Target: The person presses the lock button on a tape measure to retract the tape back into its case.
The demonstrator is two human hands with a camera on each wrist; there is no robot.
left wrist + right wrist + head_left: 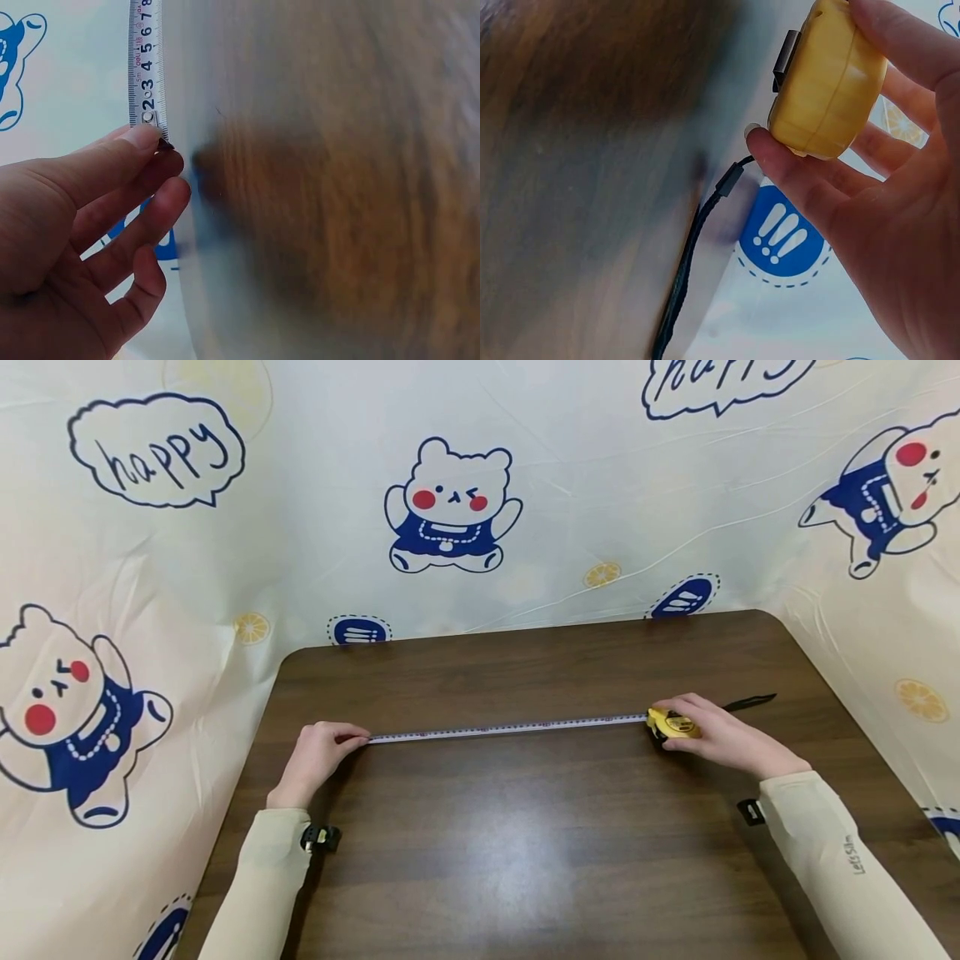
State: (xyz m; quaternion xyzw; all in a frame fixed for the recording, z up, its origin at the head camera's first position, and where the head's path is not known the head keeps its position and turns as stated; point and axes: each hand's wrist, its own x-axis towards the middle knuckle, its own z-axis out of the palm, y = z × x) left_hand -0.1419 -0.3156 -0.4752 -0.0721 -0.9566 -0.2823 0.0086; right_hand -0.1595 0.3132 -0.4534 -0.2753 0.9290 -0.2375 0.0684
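Observation:
A yellow tape measure (678, 724) is held in the right hand (723, 735), thumb and fingers around its case. From it the white blade (510, 727) runs left across the table, drawn out nearly straight. The left hand (313, 760) pinches the blade's hooked end between thumb and forefinger. In the left wrist view the low numbers of the blade (147, 67) show just above the thumb, with the other fingers loosely curled. The right wrist view shows the yellow case (829, 82) with its dark belt clip and a black wrist strap (682, 270) hanging from it.
The brown wooden table (480, 827) has rounded far corners. A pale curtain (570, 527) printed with bears and "happy" bubbles surrounds its back and sides. Small black devices sit at both wrists, one by the left sleeve (262, 877), one by the right sleeve (832, 852).

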